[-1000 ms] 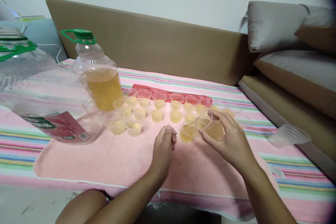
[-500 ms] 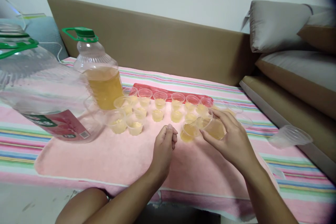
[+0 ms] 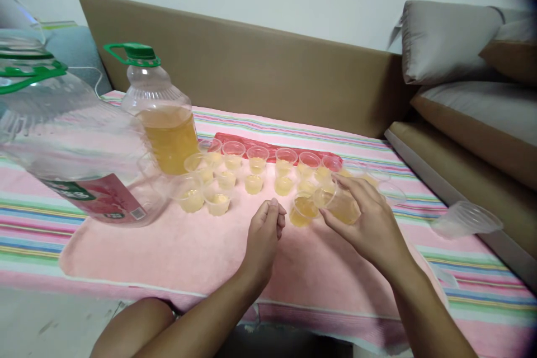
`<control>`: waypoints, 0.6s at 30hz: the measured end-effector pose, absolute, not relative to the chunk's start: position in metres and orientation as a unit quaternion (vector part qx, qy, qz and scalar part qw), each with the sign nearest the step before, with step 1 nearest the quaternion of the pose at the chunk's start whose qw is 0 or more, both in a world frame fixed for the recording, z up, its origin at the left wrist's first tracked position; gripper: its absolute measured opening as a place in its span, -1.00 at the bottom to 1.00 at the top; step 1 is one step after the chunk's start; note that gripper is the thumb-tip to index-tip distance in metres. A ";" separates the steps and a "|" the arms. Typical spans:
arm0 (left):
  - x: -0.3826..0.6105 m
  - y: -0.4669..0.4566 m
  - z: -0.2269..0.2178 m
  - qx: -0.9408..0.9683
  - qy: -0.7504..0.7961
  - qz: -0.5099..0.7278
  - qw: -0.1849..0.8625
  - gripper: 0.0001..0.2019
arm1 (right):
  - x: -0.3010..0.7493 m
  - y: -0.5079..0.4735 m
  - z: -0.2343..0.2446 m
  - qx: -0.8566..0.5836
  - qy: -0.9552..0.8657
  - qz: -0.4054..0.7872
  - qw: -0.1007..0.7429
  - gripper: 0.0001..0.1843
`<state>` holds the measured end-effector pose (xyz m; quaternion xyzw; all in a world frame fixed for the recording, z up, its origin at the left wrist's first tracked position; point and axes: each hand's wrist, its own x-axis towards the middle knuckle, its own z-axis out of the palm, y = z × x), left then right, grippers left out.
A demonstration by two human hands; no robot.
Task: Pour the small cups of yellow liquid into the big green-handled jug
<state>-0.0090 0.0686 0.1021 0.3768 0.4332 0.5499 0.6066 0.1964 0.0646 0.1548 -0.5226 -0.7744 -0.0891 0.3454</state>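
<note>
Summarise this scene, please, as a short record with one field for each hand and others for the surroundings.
Right hand: holds a tilted clear plastic cup of amber liquid
Held cup's rim: at a second clear plastic cup, also containing amber liquid
Left hand: loosely closed, nothing visible in it
Rows: further clear plastic cups with pale yellow liquid
Left side: large green-capped clear plastic bottle, partly filled with amber liquid; nearer, large pink-labelled clear plastic bottle
Surface: pink plush mat on multicoloured striped cloth

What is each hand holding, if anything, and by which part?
The right hand holds a tilted clear cup by its sides, near the rim. The left hand is loosely closed; nothing shows in it.
</note>
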 end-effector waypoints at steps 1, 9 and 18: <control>-0.009 0.069 0.102 0.377 0.433 0.550 0.607 -0.61 | 0.196 0.064 0.154 -0.523 -0.775 -0.089 0.342 -0.50; -0.011 0.069 0.103 0.377 0.432 0.553 0.605 -0.61 | 0.197 0.065 0.152 -0.523 -0.779 -0.095 0.334 -0.48; -0.010 0.068 0.106 0.378 0.433 0.555 0.601 -0.61 | 0.192 0.064 0.152 -0.533 -0.766 -0.077 0.351 -0.50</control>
